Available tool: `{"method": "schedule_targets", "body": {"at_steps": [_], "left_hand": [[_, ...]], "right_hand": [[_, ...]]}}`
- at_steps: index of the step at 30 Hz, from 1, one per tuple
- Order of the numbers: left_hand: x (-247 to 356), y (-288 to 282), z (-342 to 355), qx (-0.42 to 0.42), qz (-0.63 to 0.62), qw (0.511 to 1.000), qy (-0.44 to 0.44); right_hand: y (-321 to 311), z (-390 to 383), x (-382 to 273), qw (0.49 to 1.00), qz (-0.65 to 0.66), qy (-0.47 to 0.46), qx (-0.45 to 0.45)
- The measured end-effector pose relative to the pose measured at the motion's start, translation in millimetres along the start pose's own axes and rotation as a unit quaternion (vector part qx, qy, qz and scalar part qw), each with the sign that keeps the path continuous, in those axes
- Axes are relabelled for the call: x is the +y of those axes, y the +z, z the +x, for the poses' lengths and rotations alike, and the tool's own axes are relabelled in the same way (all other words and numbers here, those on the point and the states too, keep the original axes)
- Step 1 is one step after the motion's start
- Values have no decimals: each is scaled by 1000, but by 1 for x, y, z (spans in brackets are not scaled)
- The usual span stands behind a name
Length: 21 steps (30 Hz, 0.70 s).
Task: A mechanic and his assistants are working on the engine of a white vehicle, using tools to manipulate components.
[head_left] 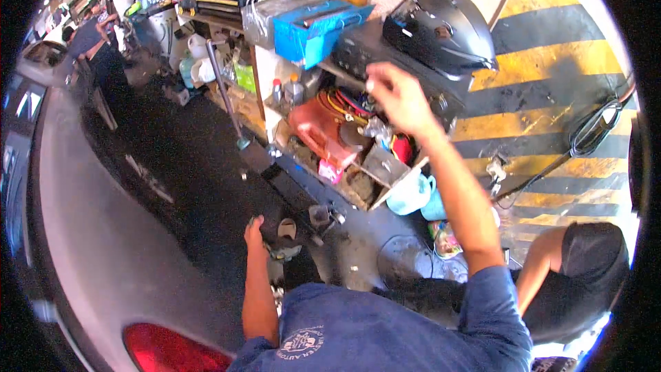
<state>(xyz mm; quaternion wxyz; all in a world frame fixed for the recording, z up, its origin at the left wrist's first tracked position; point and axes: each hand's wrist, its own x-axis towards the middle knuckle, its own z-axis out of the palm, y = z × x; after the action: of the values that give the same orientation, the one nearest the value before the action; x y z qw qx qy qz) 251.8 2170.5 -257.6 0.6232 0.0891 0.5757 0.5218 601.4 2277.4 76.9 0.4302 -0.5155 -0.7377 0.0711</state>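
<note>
Keep the reach steady and level

The left hand (254, 231) hangs low, fingers loosely bent; whether they hold anything, I cannot tell. Farther out, the right hand (403, 100) curls before the shelves (250, 120), its grip too blurred to tell, near the blue box (310, 36); small, slow moves suit. The grey car (103, 220) bounds the left; dark floor (203, 172) between gives room; beyond, mind the black helmet-like shell (441, 31)

A grey car (103, 227) with a red taillight (172, 350) fills the left, a co-worker (88, 38) in dark clothes bent over beyond its far end; at right, a yellow-and-black striped wall (540, 58), a coiled black cable (592, 132) against it, a light-blue plastic jug (407, 198) below
</note>
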Motion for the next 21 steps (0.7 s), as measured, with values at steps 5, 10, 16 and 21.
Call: {"method": "schedule_targets", "body": {"at_steps": [5,10,16,21], "left_hand": [[-25,-62,139,31,171,985,14],[-25,-132,204,98,206,957,-178],[53,-167,247,-341,479,798,130],[99,-78,325,-244,424,868,-82]], "right_hand": [[35,210,33,953,-271,-106,-80],[125,337,100,804,-464,55,-367],[163,340,125,793,-491,17,-361],[150,356,123,882,-400,-48,-246]]}}
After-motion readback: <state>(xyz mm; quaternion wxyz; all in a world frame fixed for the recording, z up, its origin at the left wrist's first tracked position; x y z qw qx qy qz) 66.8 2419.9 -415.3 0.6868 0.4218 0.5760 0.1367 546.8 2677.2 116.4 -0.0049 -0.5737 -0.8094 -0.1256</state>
